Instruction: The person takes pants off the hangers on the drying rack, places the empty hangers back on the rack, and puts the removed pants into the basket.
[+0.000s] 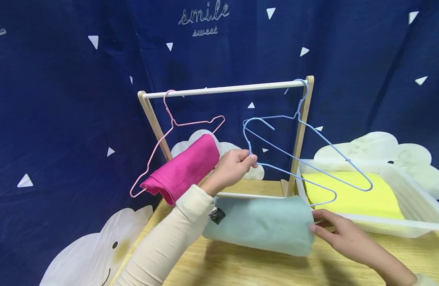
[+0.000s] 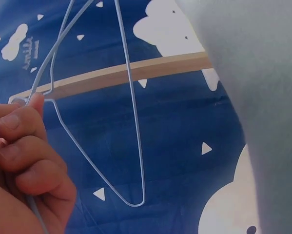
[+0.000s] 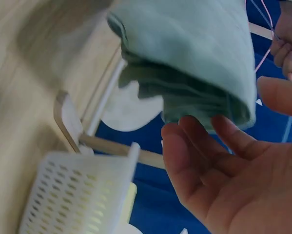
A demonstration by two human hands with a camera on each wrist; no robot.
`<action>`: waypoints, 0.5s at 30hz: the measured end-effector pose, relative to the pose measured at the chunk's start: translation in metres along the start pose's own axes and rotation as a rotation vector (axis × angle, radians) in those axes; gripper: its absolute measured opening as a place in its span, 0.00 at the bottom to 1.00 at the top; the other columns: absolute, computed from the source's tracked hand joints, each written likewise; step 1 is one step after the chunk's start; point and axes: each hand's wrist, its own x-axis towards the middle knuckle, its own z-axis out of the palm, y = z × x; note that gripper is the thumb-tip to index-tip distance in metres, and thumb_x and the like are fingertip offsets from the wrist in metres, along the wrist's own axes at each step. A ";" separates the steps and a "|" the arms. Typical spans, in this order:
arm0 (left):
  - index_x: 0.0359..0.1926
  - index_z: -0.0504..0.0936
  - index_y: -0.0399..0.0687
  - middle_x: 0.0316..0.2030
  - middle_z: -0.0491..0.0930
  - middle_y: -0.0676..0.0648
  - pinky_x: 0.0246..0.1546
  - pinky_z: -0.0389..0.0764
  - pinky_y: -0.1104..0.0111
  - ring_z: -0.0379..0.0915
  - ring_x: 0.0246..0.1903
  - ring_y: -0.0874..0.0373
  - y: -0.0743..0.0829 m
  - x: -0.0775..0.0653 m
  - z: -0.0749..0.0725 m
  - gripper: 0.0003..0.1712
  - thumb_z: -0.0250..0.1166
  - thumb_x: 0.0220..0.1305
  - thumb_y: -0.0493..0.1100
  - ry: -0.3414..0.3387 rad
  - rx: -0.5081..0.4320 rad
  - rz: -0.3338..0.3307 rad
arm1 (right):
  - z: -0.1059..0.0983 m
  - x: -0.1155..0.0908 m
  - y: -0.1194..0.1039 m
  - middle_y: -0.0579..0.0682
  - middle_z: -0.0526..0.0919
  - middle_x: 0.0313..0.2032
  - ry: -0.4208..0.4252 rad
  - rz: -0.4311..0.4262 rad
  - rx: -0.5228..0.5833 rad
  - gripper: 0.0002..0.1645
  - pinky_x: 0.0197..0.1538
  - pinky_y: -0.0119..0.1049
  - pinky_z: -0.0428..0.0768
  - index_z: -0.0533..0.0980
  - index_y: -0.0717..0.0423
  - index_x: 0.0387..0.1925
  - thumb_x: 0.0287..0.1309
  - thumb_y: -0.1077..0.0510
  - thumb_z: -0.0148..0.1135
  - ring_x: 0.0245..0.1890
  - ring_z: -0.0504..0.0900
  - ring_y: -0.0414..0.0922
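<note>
My left hand grips a blue hanger just below its hook, in front of the rack. A folded pale green cloth hangs over this hanger, its layered end showing in the right wrist view. At the cloth's right end is my right hand, with fingers loosely bent and spread from the thumb; the fingertips are at the cloth's lower edge. Whether they touch it is hard to tell. In the left wrist view, curled fingers surround the hanger's neck.
On the rack's white rail hang a pink hanger bearing a magenta cloth and a second blue hanger. A white basket holding a yellow cloth stands right on the wooden table. A dark blue curtain hangs behind.
</note>
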 end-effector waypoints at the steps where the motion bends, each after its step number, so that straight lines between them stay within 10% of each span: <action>1: 0.22 0.78 0.46 0.16 0.68 0.54 0.19 0.57 0.72 0.55 0.15 0.62 0.000 0.000 0.001 0.20 0.55 0.72 0.47 -0.001 -0.004 0.001 | 0.002 0.001 -0.001 0.53 0.84 0.51 -0.015 0.005 0.014 0.23 0.40 0.31 0.81 0.75 0.59 0.57 0.68 0.49 0.58 0.45 0.83 0.36; 6: 0.21 0.77 0.46 0.17 0.70 0.53 0.19 0.58 0.71 0.56 0.15 0.61 0.003 0.000 0.001 0.21 0.55 0.73 0.47 -0.004 -0.025 0.008 | 0.012 0.007 -0.006 0.59 0.82 0.53 -0.047 0.064 0.154 0.32 0.39 0.35 0.83 0.69 0.64 0.63 0.67 0.48 0.60 0.47 0.85 0.50; 15: 0.21 0.76 0.46 0.18 0.70 0.53 0.19 0.57 0.72 0.55 0.15 0.62 0.001 0.002 0.003 0.21 0.55 0.73 0.47 -0.033 -0.031 -0.011 | 0.024 0.014 -0.007 0.60 0.80 0.55 -0.062 0.089 0.333 0.31 0.44 0.35 0.83 0.67 0.64 0.64 0.68 0.50 0.59 0.49 0.82 0.43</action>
